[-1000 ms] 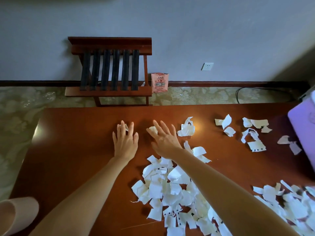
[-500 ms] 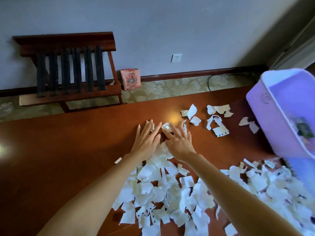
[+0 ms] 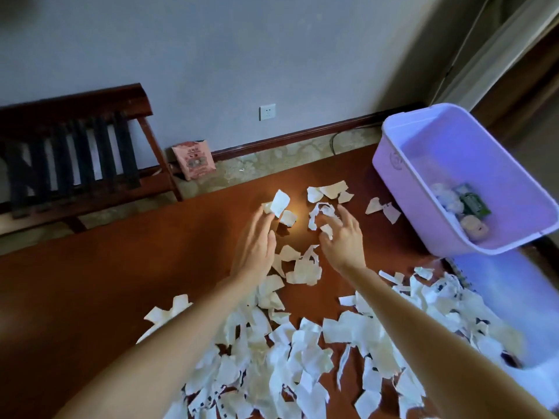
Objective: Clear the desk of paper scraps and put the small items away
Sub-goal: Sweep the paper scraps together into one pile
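Brown desk, wide and glossy. Purple bin at its far right corner, tilted, with small items lying in the low end. Main heap of paper scraps spreads across the near side, under and between both forearms. Left hand is flat, fingers straight and together, tips touching a small far scrap. Right hand has its fingers spread wide and loosely bent, tips resting on a crumpled scrap. Neither hand grips anything.

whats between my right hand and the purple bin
In the head view, two small paper scraps lie on the desk between the right hand and the purple bin.
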A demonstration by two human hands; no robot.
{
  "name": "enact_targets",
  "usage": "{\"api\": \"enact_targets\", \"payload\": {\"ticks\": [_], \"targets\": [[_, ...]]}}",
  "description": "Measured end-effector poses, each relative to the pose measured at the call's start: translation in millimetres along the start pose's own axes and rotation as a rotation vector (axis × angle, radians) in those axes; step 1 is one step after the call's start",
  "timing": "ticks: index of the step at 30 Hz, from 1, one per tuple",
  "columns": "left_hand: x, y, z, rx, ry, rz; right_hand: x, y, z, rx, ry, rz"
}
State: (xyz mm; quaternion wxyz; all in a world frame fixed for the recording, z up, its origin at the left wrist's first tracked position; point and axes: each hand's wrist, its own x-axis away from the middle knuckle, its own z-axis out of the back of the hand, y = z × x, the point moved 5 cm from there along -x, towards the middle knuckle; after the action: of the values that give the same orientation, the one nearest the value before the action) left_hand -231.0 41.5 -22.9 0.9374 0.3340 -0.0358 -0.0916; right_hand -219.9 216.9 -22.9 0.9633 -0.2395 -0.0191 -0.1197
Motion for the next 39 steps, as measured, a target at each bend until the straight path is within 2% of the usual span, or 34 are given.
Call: {"api": "enact_targets", "payload": {"ticks": [3,6,10,15,20,23,26,28,29,32,34,36,39], "targets": [[-42.4,2.6,-7.8,-0.158,-0.081,0.049,-44.0,15.8,3.8,0.023,-0.146,-0.095],[-71.6,1.9,-23.4,-0.243,-0.195,0.085,-78.1,22.7,-2.3,0.064,-0.286,-0.109],[-82.4,4.7,-51.1,-0.257,-0.358,0.047,-92.7,24.3,-24.8,0.14,-0.393,0.009],[-46.4,12.0,-72.3,-0.333,-0.389,-0.1,-45.6,20.3,-33.9,0.139,-0.327,0.225],[13.3,24.3,-84.6,-0.305,-0.449,-0.199,9.7,41.5,-25.3,0.077,-0.269,0.268],[44.4,36.3,-87.9,-0.205,-0.466,-0.231,29.7,53.7,-9.3,-0.032,-0.038,0.309],[59.1,50.1,-85.7,-0.138,-0.432,-0.222,30.0,66.3,17.1,-0.169,0.145,0.221],[57.6,57.2,-81.8,-0.106,-0.369,-0.192,15.6,71.2,35.2,-0.174,0.229,0.155],[55.2,60.0,-79.2,-0.1,-0.333,-0.176,4.7,73.7,40.7,-0.122,0.207,0.115],[48.6,61.7,-72.3,-0.133,-0.27,-0.101,-28.2,93.2,35.3,0.099,-0.081,-0.049],[47.7,59.4,-69.5,-0.141,-0.254,-0.05,-41.2,108.8,28.2,0.173,-0.213,-0.136],[49.8,56.3,-65.7,-0.136,-0.237,-0.016,-43.2,116.8,21.3,0.2,-0.29,-0.151],[56.6,48.4,-60.1,-0.123,-0.214,0.042,-30.3,116.1,16.8,0.201,-0.32,-0.122]]}}
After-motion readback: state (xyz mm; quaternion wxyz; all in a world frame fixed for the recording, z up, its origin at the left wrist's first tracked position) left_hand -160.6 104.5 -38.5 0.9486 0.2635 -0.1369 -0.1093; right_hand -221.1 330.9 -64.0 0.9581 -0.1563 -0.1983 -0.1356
